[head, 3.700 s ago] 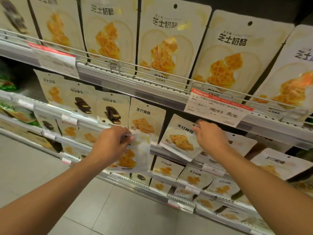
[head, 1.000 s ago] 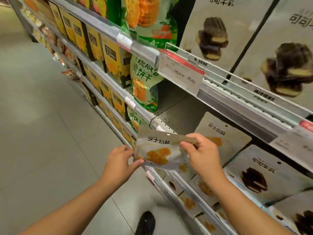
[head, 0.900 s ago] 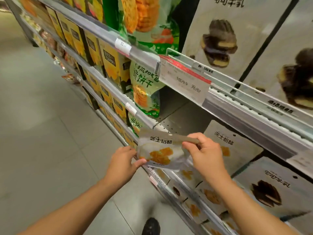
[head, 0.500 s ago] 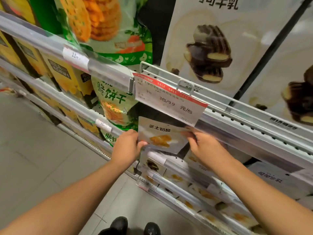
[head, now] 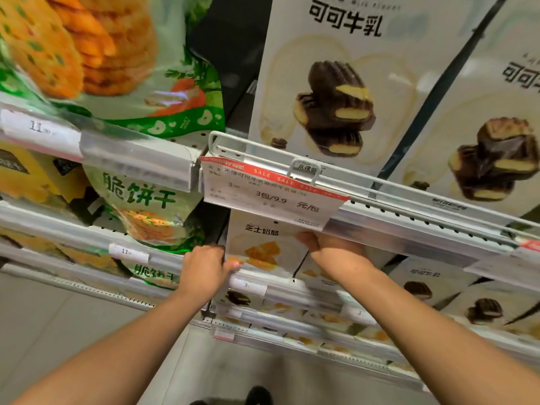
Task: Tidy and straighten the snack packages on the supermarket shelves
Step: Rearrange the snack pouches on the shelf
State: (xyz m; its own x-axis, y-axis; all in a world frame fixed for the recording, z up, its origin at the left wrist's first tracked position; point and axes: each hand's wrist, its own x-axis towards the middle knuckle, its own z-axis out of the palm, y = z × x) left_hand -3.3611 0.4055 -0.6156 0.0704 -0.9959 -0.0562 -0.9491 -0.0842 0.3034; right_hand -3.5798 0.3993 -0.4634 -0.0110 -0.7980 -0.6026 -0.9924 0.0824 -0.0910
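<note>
A: Where was the cheese snack package [head: 263,249] found?

B: Just below the centre of the frame, stood upright on the second shelf, its top edge tucked behind the red-banded sale tag [head: 273,194] that was hung from the shelf rail [head: 409,197] above.

A: And how was it placed between the hands?

B: It was framed by both. Its lower left edge was pinched by the left hand [head: 204,268], thumb laid against the front near the bottom corner, the other fingers curled out of sight behind. Its upper right corner was gripped by the right hand [head: 336,252], thumb set on the front just under the tag (the remaining fingers were hidden behind the pack, so their lie could not be told).

A: What was seen round it?

B: A small white price label [head: 247,285] was fixed to the shelf edge directly under the package. Large cocoa milk biscuit packs [head: 336,83] were stood in the upper right of the frame, behind the wire rail. Green cracker bags [head: 146,206] were shown at the left, one on the upper shelf and one just left of the left hand. More small cocoa packs [head: 423,285] were ranged at the right, beyond the right forearm. Dark shoes [head: 257,396] were glimpsed on the floor at the bottom edge.
</note>
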